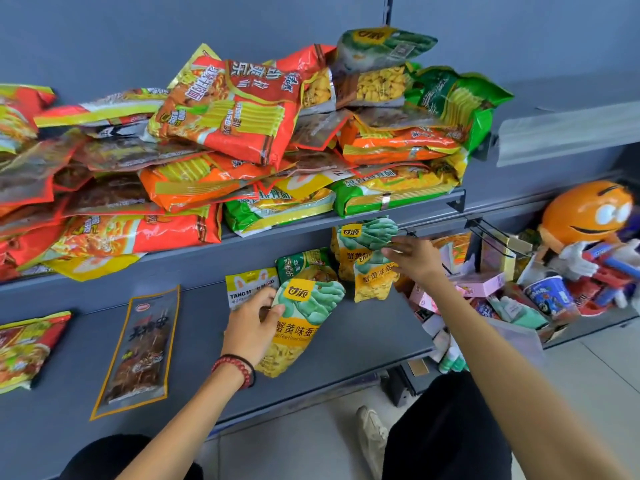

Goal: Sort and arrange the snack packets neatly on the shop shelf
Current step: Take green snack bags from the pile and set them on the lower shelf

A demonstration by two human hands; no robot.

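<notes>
Green-yellow bean pkt (301, 320) lies mid lower shelf (363, 334), your left hand (252, 323) gripping its side. Stand it upright, label out, flush beside the matching pkts (372, 278) at rear right. Right hand (414, 259) touches those, can't tell if pinching. Steady them w/ it.
</notes>
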